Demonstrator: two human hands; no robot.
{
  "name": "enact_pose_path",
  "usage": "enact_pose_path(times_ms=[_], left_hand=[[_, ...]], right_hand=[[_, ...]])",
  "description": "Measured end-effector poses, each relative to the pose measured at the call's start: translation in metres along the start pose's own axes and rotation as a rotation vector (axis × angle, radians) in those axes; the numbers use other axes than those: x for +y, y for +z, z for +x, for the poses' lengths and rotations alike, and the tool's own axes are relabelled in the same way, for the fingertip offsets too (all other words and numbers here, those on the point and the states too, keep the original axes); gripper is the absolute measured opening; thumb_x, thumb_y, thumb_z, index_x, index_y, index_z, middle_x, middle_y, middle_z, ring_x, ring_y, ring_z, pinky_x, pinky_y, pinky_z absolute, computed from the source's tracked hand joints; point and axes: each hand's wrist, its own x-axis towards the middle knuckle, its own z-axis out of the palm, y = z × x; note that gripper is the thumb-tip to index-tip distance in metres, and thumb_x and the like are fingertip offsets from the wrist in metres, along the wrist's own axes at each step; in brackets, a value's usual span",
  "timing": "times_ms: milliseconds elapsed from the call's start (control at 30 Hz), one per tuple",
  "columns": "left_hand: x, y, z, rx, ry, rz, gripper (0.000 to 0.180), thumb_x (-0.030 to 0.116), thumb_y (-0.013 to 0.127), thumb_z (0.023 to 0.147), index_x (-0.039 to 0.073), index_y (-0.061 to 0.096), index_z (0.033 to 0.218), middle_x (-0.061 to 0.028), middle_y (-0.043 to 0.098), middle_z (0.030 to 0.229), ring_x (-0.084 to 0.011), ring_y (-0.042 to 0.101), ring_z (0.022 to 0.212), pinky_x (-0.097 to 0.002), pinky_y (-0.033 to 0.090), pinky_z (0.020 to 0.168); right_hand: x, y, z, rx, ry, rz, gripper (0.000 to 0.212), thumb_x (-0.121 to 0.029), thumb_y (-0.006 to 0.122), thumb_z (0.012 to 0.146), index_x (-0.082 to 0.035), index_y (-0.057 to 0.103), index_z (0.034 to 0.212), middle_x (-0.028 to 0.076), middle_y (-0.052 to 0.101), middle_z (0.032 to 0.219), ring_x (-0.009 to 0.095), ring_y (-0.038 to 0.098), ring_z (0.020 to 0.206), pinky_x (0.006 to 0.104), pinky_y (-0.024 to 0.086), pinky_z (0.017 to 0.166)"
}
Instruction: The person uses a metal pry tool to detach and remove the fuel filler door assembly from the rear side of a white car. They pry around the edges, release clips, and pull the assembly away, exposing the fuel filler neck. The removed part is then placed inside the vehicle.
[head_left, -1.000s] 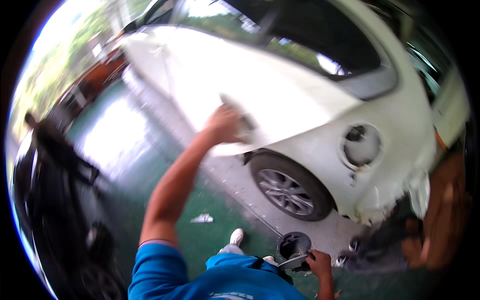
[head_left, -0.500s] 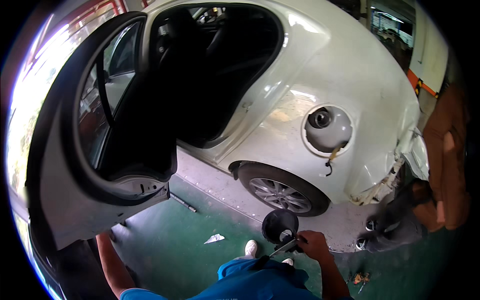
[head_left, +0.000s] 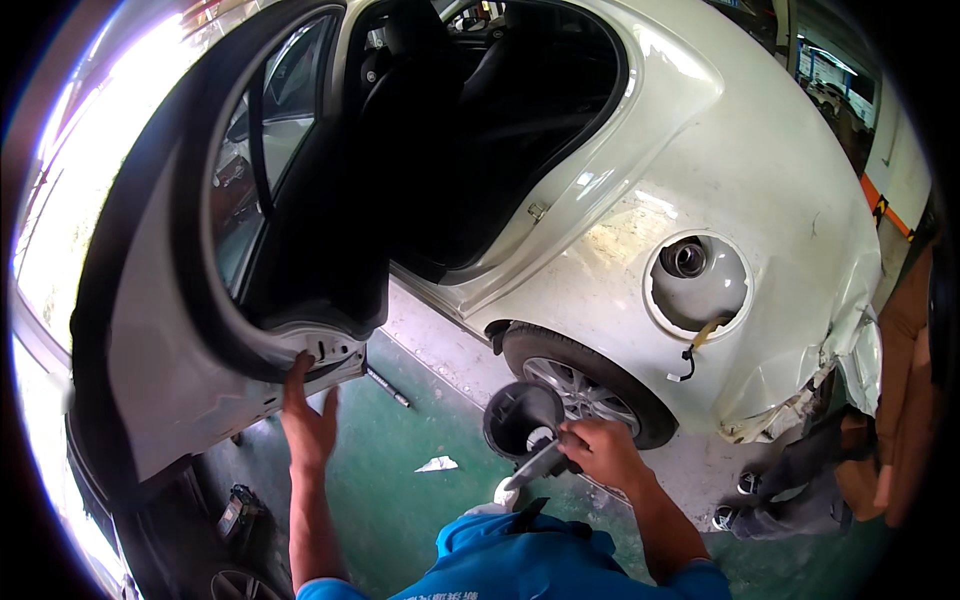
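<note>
In my right hand (head_left: pixel 598 450) is a black, bowl-shaped fuel filler housing (head_left: pixel 522 410) with a round hole in its bottom. A flat, light-coloured flap (head_left: pixel 538 466) shows edge-on beside the housing, against my closed fingers. My left hand (head_left: pixel 308 425) is open, fingers stretched up and thumb apart, at the lower edge of the open rear door (head_left: pixel 175 390); it appears to touch the door. The white car's rear side panel (head_left: pixel 600 270) has a round fuel opening (head_left: pixel 735 275), with the filler neck (head_left: pixel 684 258) inside. A short cable with a connector (head_left: pixel 688 362) hangs from the opening's lower rim.
Below the opening is the rear wheel (head_left: pixel 590 390). The car's rear corner (head_left: pixel 840 350) is crumpled and torn. Another person (head_left: pixel 800 485) stands at the right. On the green floor lie a dark rod-shaped tool (head_left: pixel 388 387) and a white scrap (head_left: pixel 436 464).
My left hand has risen from below the door to its lower edge. My right hand has raised the housing and carried it left. The view has shifted, so the car appears further right.
</note>
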Motion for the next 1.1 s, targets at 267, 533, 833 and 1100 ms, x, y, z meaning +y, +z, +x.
enact_pose_path(times_ms=[267,533,833,1100], left_hand=[[-0.033,0.001,0.01,-0.024,-0.113,0.023,0.016,0.017,0.075,0.088,0.005,0.074,0.098,-0.0118,0.076,0.091,-0.0299,0.074,0.088,-0.04,0.055,0.083],[-0.132,-0.049,0.018,0.106,-0.309,0.043,0.026,0.025,0.077,0.09,-0.001,0.076,0.093,-0.0131,0.077,0.086,-0.0163,0.07,0.083,-0.0333,0.052,0.08],[-0.203,-0.087,0.018,0.11,-0.435,0.375,0.025,0.019,0.075,0.086,-0.003,0.077,0.097,-0.0151,0.076,0.086,-0.0201,0.071,0.079,-0.0369,0.053,0.075],[-0.278,-0.075,-0.018,0.316,-0.569,0.316,0.031,0.017,0.071,0.09,-0.011,0.072,0.103,-0.0159,0.075,0.095,-0.0225,0.069,0.085,-0.0387,0.056,0.075]], right_hand=[[-0.033,-0.018,0.063,0.052,-0.154,0.034,0.028,-0.01,0.079,0.08,0.0,0.069,0.105,0.015,0.071,0.089,0.032,0.07,0.078,0.0373,0.056,0.068],[-0.092,-0.082,0.208,0.156,-0.213,0.073,0.03,-0.017,0.075,0.087,-0.002,0.07,0.113,0.015,0.07,0.087,0.025,0.069,0.073,0.0342,0.054,0.067],[-0.097,-0.106,0.479,0.602,-0.486,-0.161,0.036,-0.025,0.074,0.087,0.002,0.068,0.109,0.022,0.071,0.093,0.033,0.07,0.087,0.0394,0.052,0.079],[0.022,-0.09,0.691,0.621,-0.05,-0.568,0.045,-0.038,0.067,0.088,-0.01,0.07,0.123,0.018,0.072,0.113,0.039,0.067,0.108,0.0461,0.052,0.094]])
